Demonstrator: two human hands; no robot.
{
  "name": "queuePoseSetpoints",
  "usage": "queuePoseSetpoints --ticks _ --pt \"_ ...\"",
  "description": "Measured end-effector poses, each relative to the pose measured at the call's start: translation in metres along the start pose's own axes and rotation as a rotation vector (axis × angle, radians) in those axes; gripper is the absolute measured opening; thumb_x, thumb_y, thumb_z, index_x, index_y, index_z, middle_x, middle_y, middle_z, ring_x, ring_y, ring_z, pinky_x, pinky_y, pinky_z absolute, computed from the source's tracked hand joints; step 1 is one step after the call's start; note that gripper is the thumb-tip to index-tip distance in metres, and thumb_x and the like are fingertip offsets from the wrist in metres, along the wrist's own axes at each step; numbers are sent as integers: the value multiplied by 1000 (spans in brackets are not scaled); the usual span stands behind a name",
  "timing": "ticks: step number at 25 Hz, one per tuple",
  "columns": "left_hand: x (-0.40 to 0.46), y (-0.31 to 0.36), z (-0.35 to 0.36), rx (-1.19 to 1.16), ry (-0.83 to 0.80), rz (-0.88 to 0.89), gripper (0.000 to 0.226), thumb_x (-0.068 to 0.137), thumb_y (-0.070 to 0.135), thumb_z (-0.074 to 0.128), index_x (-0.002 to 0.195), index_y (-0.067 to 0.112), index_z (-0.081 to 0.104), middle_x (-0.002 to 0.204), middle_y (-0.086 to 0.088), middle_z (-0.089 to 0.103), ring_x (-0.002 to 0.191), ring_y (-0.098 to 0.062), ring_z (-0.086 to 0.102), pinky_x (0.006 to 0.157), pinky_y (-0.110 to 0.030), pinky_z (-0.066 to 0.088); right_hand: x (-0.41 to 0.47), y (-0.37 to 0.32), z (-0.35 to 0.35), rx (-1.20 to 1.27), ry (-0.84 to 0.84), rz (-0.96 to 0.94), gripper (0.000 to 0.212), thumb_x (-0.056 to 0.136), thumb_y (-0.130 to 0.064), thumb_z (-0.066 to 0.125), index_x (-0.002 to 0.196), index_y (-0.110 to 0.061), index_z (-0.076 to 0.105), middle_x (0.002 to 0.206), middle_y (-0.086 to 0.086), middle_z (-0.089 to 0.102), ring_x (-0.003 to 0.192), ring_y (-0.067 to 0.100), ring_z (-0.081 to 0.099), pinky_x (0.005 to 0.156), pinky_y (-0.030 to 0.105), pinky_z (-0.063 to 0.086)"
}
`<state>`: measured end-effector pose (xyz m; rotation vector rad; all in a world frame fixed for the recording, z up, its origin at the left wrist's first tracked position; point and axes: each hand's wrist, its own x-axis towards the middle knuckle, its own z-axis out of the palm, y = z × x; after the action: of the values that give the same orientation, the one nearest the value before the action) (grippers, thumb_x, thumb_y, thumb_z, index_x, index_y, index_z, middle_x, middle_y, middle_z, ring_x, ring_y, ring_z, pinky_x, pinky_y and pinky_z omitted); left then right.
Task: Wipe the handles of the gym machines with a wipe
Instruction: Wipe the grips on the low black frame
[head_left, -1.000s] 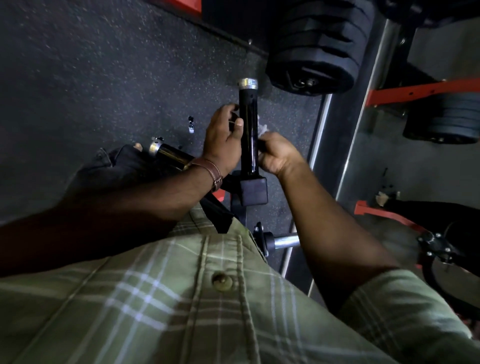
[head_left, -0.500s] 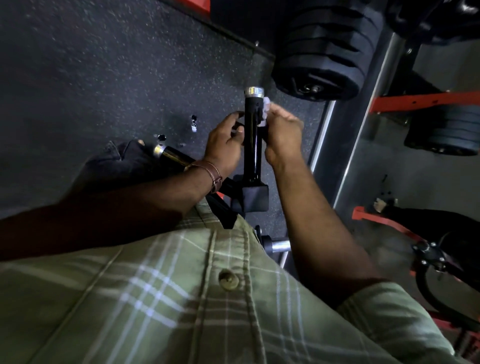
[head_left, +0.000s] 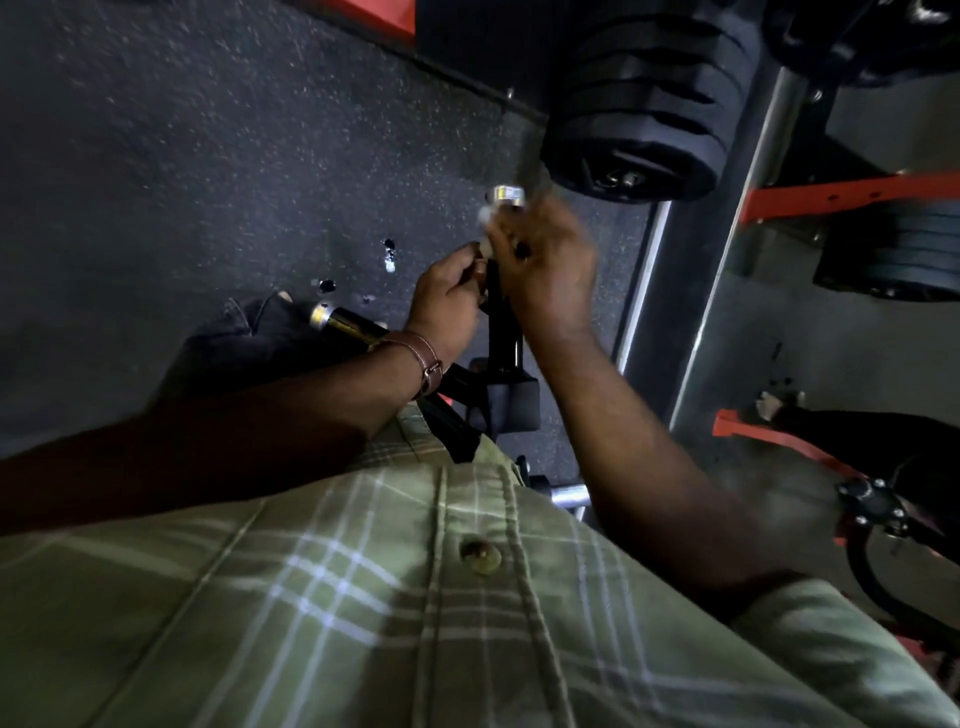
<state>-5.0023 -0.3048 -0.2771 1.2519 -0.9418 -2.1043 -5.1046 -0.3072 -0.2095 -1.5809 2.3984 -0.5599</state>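
Our right hand (head_left: 545, 260) has slid up the black handle (head_left: 501, 332) to just under its shiny cap (head_left: 505, 195), fingers curled round the handle with the wipe (head_left: 485, 213) poking out, our left hand (head_left: 447, 301) grips lower down, so this handle looks nearly wiped.

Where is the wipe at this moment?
In the head view, centre-top: the white wipe is pinched in the right hand against the upright black handle, just below its silver cap.

Green plaid shirt (head_left: 363, 613), white check lines. Brown strap (head_left: 423, 358). Black handle (head_left: 501, 332), silver cap (head_left: 506, 195). Speckled dark floor (head_left: 208, 156). Orange bars (head_left: 852, 192) at right.
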Motion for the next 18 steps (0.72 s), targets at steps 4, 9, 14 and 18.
queuePoseSetpoints --ticks 4,9,14,18 --pt "2 -2 -2 -19 16 -36 30 95 14 50 103 31 74 95 3 72 84 -9 61 76 -28 49 -4 -6 -5 -42 -128 -55 25 93 -33 65 87 -12 76 88 7 65 70 25 64 55 35 51" --pt "3 -1 -2 -54 26 -32 28 95 14 48 101 27 72 86 7 68 74 -6 57 68 -25 46 8 -9 -1 -110 -126 -97 24 93 -28 64 82 -8 73 91 9 63 70 26 62 55 34 47" --pt "2 4 -1 -82 23 -1 35 97 6 46 104 27 72 78 14 68 65 0 57 59 -17 42 0 -10 -7 118 62 162 5 86 -15 72 84 -11 72 81 4 67 69 13 60 62 29 48" --pt "1 4 1 -67 19 19 30 96 29 49 114 29 73 97 0 74 82 -12 64 73 -30 50 18 -5 10 384 150 600 6 87 -19 73 82 -17 75 71 -9 70 66 6 64 64 28 54"
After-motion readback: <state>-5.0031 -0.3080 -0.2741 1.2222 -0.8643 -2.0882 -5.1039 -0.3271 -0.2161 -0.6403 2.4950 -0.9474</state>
